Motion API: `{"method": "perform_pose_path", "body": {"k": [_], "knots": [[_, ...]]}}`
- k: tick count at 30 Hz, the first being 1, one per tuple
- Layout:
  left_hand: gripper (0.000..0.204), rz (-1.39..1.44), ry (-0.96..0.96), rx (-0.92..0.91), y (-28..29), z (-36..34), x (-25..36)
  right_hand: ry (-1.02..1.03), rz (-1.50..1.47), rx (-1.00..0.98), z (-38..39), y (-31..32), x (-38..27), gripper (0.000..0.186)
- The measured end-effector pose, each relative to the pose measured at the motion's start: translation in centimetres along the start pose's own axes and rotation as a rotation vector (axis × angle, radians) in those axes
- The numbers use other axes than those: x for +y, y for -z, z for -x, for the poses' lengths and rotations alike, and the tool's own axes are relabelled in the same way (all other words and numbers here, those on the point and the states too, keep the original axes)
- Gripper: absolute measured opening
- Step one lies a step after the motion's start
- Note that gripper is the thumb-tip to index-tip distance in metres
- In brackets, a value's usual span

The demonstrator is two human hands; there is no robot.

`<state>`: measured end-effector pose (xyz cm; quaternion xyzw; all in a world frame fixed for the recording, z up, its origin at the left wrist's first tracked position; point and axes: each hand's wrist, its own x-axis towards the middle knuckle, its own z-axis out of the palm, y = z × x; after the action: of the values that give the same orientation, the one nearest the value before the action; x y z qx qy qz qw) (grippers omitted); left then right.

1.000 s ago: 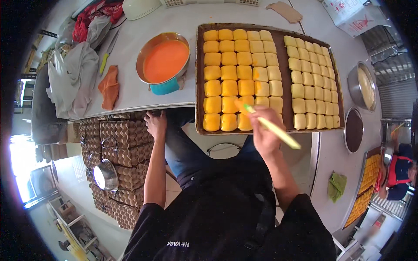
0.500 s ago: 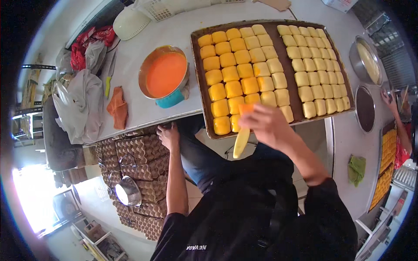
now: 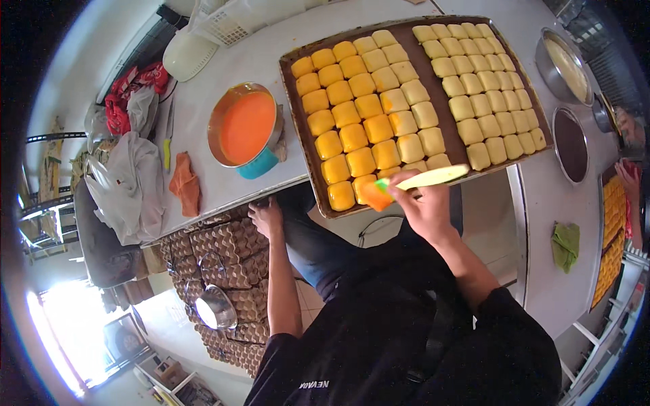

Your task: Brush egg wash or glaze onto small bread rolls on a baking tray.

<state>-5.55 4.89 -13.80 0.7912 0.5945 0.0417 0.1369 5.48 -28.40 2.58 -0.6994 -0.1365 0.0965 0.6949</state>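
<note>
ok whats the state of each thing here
Brush: held in right hand, tip orange
Left hand: near the table's edge
Left buns: partly coated yellow, mainly on the left
Right buns: pale, uncoated
Tray: loaded, overhanging the table
Bowl: uncovered, holding orange liquid
Knife: lying flat
Green cloth: crumpled

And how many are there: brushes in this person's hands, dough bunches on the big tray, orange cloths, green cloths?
Brush in the right hand: 1
Dough bunches on the big tray: 2
Orange cloth: 1
Green cloth: 1
Total: 5
</note>
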Motion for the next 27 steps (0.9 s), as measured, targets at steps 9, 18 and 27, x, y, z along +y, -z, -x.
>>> {"method": "perform_pose_path", "body": {"k": [9,18,27], "knots": [[0.079,-0.012,0.005,0.009,0.1,0.4,0.1,0.246,0.275,0.112,-0.4,1.8,1.0,0.01],[0.08,0.015,0.006,0.013,-0.1,0.1,0.6,0.298,0.261,0.216,-5.4,0.2,0.4,0.014],[0.08,0.024,0.024,-0.004,0.8,0.7,1.0,0.021,0.298,0.109,-8.5,0.3,-0.4,0.016]]}}
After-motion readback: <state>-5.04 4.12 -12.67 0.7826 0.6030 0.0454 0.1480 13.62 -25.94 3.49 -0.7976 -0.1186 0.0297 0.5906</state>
